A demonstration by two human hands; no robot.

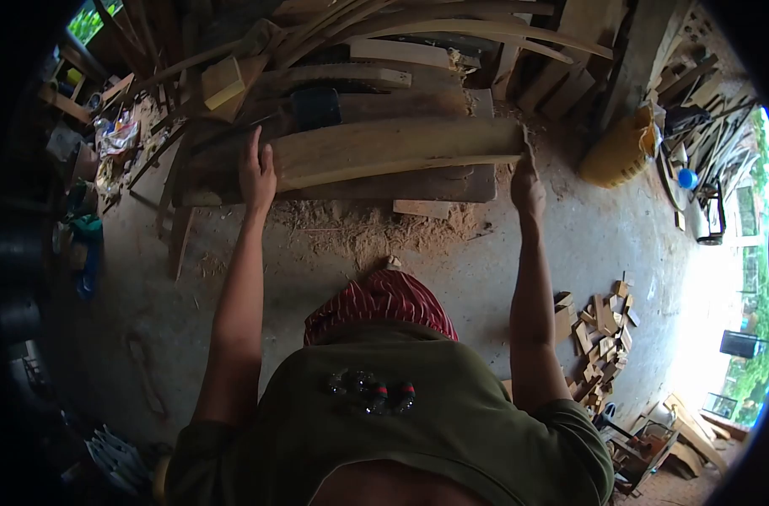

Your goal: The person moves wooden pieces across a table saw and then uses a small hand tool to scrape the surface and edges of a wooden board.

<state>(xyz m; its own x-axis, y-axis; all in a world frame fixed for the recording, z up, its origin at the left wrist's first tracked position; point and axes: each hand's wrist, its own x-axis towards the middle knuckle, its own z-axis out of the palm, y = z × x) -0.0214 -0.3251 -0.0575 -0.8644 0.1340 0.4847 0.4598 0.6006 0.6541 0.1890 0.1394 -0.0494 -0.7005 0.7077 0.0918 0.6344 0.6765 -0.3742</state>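
Note:
A curved wooden board (pixel 393 152) spans the space between my two hands, above a low wooden bench (pixel 342 187). My left hand (pixel 259 175) is at the board's left end, its fingers pointing forward along that end and its thumb beside them. At the other end, my right hand (pixel 529 187) grips the board's edge, its fingers partly hidden. Just behind the board is a dark, box-like object (pixel 315 108) whose kind I cannot make out.
Long curved wood strips (pixel 452 27) are piled beyond the bench. Wood shavings (pixel 384 229) cover the floor before it. A yellow sack (pixel 616 160) stands at right, with small wood offcuts (pixel 602 333) heaped nearer me. Clutter (pixel 115 143) lies along the left side.

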